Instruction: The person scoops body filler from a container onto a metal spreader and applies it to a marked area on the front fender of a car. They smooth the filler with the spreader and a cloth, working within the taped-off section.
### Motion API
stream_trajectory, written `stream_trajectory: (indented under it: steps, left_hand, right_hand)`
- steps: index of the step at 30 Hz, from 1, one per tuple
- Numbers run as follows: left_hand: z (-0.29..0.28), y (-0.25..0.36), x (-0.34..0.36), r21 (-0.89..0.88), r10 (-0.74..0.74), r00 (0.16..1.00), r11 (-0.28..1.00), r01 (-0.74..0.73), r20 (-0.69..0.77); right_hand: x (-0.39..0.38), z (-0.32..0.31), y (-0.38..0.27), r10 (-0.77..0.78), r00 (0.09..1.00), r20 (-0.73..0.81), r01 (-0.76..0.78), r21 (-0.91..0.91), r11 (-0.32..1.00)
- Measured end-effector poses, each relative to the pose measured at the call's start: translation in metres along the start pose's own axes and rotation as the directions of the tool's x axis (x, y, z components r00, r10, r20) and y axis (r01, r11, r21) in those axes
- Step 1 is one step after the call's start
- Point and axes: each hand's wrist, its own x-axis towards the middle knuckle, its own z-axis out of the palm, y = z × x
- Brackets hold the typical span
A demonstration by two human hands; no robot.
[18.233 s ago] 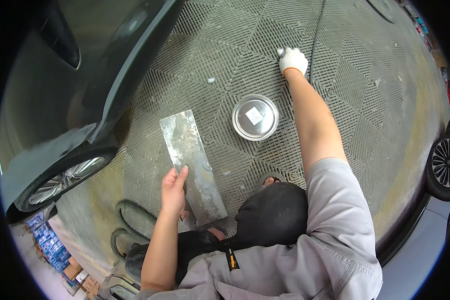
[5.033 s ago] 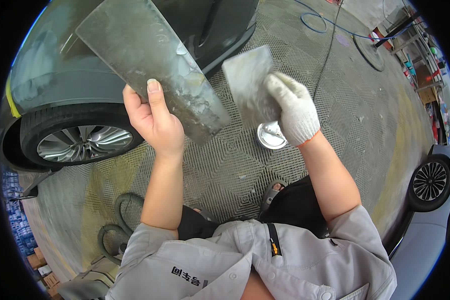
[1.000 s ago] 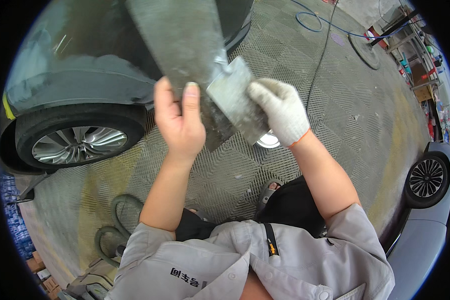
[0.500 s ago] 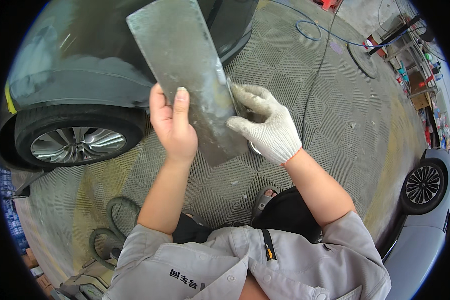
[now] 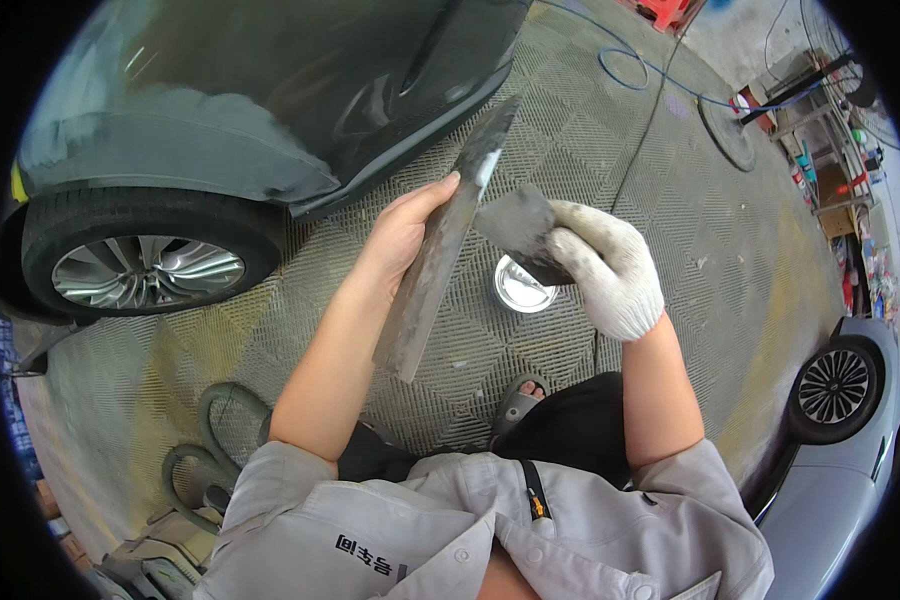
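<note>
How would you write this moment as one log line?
left hand: bare, holds long flat plate | right hand: white-gloved, holds small dark blade | floor: round metal tin | nearby: dark car

Left hand (image 5: pixel 395 238) and round tin (image 5: pixel 520 291) partly hidden.
Fingers run partly behind the plate (image 5: pixel 445 240); the scraper (image 5: pixel 515 220) covers some of the tin's rim. Dark car (image 5: pixel 230 110) cropped at top; shelf (image 5: pixel 838 205) contents too small to identify.

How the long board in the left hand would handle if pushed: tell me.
The board looks straight and unbent, so it is probably stiff. The left hand alone holds it, suggesting manageable weight. The pale smear along its edge might feel slippery.
</note>
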Motion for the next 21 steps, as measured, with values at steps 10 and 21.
stream_trajectory:
  steps: [10, 21]
  left_hand:
    - [0.021, 0.003, -0.007, 0.127, 0.865, 0.501, 0.497, -0.859, 0.003]
    - [0.020, -0.019, -0.016, 0.606, 0.807, 0.550, 0.330, -0.723, 0.217]
  right_hand:
    - [-0.010, 0.008, 0.028, 0.283, 0.942, -0.178, -0.227, 0.280, 0.933]
    - [0.012, 0.006, 0.023, 0.182, 0.823, -0.539, 0.027, 0.357, 0.934]
